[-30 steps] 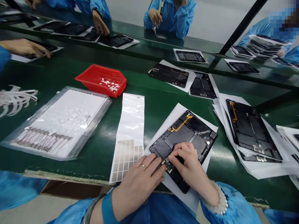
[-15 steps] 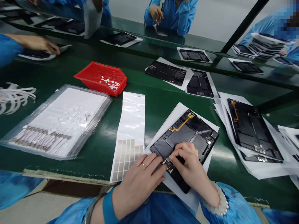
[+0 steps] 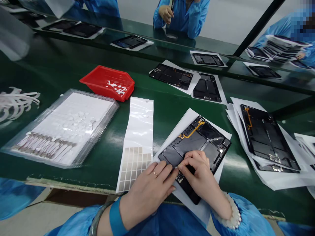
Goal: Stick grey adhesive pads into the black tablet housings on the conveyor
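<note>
Head view shows our two bare hands working at an open tablet housing (image 3: pixel 209 147), which lies at a slant on white paper (image 3: pixel 180 123) on the green worktop (image 3: pixel 169 111), in front of us and a little to the right. Our left hand (image 3: pixel 147 191) lies palm down over the lower left edge of the housing, its fingers extended and slightly parted, a gap showing between thumb and forefinger, with nothing visible in its grip. Our right hand (image 3: pixel 201 173) has thumb and forefinger brought together in a pinch over the housing's lower part, beside our left forefinger; we cannot tell whether the grip has hold of a small piece. An orange ribbon cable (image 3: pixel 190 131) runs near the housing's upper left edge. Just left of the paper is a white backing strip (image 3: pixel 140 121) bearing rows of silvery squares (image 3: pixel 131 166). Farther left we have a clear tray (image 3: pixel 98 137) with a white sheet and a row of small wired parts (image 3: pixel 46 144); behind it a red bin (image 3: pixel 98 78) contains white bits (image 3: pixel 117 88). To our right, another open housing (image 3: pixel 269 141) rests on layered paper. Across the worktop, a person in blue (image 3: pixel 182 16) grasps an upright tool (image 3: pixel 171 4).
</note>
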Demonstrator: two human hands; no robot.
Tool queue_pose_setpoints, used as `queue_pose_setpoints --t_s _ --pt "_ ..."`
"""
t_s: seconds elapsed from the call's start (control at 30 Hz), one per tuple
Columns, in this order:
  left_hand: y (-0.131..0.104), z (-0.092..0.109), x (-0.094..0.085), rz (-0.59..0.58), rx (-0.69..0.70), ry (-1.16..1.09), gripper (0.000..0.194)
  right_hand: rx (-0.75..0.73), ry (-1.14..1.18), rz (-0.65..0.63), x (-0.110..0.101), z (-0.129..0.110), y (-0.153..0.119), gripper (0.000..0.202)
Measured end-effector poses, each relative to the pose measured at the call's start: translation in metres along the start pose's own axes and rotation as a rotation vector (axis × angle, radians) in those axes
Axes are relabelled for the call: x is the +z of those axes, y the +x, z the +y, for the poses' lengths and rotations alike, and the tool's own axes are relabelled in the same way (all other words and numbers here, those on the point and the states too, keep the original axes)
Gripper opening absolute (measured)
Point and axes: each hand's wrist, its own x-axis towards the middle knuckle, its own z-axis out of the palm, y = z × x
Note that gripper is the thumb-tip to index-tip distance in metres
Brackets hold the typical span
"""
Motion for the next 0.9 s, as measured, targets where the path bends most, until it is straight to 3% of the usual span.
queue_pose_setpoints --t_s 0.2,0.37,0.53,0.73,0.9 --pt "0.003 0.002 -0.001 0.004 0.015 0.043 0.03 -0.085 -0.015 -0.016 -0.013 0.007 0.004 0.018" --pt "0.007 0.001 -0.005 -0.012 0.052 0.038 0.033 -0.104 0.037 0.203 -0.032 0.028 0.015 0.022" --pt "0.02 -0.011 -0.01 -0.066 0.122 0.058 0.023 -0.161 0.004 0.092 -0.027 0.042 0.021 0.018" --pt "0.03 -0.018 -0.011 -0.106 0.209 0.044 0.015 -0.153 -0.039 0.066 -0.02 0.041 0.022 0.02" --pt "0.031 -0.02 -0.011 -0.072 0.133 -0.03 0.016 -0.16 -0.05 0.067 -0.02 0.04 0.021 0.02"
